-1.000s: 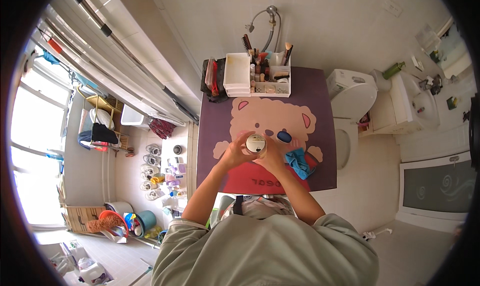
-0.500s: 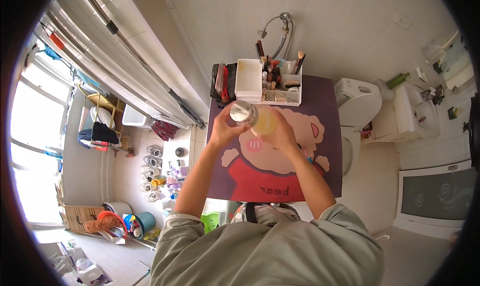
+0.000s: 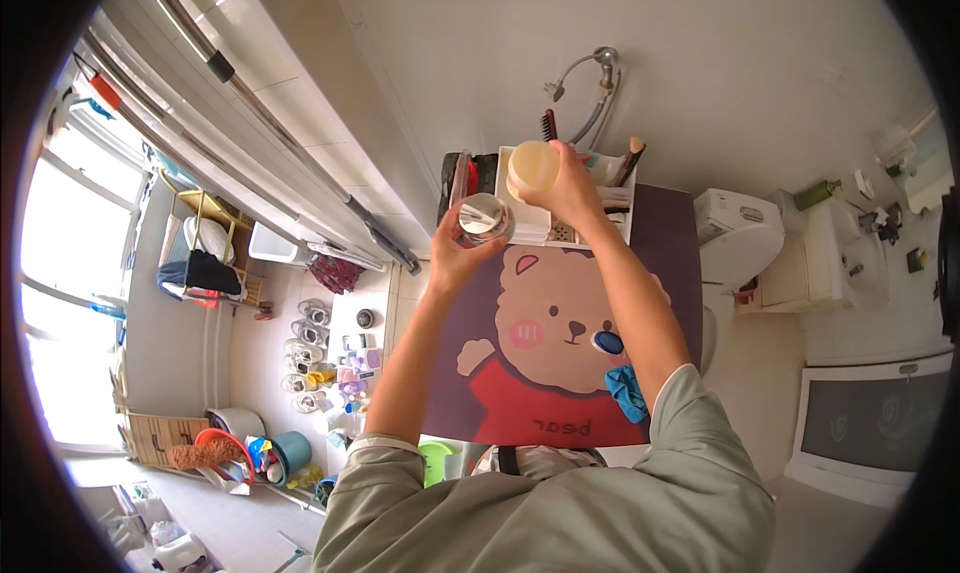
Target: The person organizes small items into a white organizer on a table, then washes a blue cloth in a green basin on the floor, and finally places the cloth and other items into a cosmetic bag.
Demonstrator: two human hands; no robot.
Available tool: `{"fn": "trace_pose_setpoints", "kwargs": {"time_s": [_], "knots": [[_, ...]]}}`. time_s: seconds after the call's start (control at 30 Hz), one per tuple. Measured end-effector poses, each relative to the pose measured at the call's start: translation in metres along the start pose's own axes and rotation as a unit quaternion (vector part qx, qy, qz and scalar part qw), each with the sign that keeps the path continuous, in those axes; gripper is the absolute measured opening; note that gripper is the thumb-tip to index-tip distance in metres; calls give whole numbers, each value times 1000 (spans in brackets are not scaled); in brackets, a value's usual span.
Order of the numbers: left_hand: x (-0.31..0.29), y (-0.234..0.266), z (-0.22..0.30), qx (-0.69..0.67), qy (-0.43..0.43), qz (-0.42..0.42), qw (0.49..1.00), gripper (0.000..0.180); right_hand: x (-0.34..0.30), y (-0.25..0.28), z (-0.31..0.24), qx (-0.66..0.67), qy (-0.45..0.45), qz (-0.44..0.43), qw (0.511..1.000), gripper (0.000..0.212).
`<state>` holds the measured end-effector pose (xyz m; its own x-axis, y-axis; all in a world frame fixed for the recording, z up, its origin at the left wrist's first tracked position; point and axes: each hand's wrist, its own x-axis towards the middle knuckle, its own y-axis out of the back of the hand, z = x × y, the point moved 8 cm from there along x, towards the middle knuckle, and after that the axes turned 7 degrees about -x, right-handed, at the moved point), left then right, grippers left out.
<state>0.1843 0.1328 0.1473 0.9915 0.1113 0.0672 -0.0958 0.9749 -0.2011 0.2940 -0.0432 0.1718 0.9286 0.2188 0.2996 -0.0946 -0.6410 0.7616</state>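
My left hand (image 3: pixel 455 248) holds a round silvery lid (image 3: pixel 482 218) up over the left end of the table. My right hand (image 3: pixel 570 188) grips a pale yellow round jar (image 3: pixel 532 168) and holds it over the white organiser tray (image 3: pixel 522 223) at the table's far edge. Both arms reach forward above the purple table cover with a cartoon bear (image 3: pixel 560 343). The lid and the jar are apart, a short gap between them.
Brushes and small items stand in the white organiser. A blue cloth (image 3: pixel 628 391) and a blue oval thing (image 3: pixel 607 342) lie on the table's right side. A toilet (image 3: pixel 740 238) stands to the right, a washing machine (image 3: pixel 870 428) further right. Bottles and shoes crowd the floor at left.
Both hands have moved from the table's middle toward the far edge. The lid has come off the jar and the two are now held apart, one in each hand.
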Motion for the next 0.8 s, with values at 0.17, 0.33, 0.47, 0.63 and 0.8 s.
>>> {"fn": "trace_pose_setpoints", "kwargs": {"time_s": [0.17, 0.33, 0.47, 0.63, 0.8], "knots": [[8, -1, -19, 39, 34, 16, 999, 72, 29, -30, 12, -46, -18, -8, 999, 92], [20, 3, -44, 35, 23, 27, 999, 74, 35, -50, 18, -75, -58, -26, 995, 92], [28, 4, -50, 60, 0, 40, 997, 75, 38, -59, 22, -60, -55, -30, 996, 93], [34, -4, -49, 90, 37, 32, 995, 74, 36, -57, 22, -55, -51, -30, 997, 92], [38, -12, -46, 150, 44, 22, 987, 74, 35, -55, 19, -43, -44, -54, 997, 98]]}}
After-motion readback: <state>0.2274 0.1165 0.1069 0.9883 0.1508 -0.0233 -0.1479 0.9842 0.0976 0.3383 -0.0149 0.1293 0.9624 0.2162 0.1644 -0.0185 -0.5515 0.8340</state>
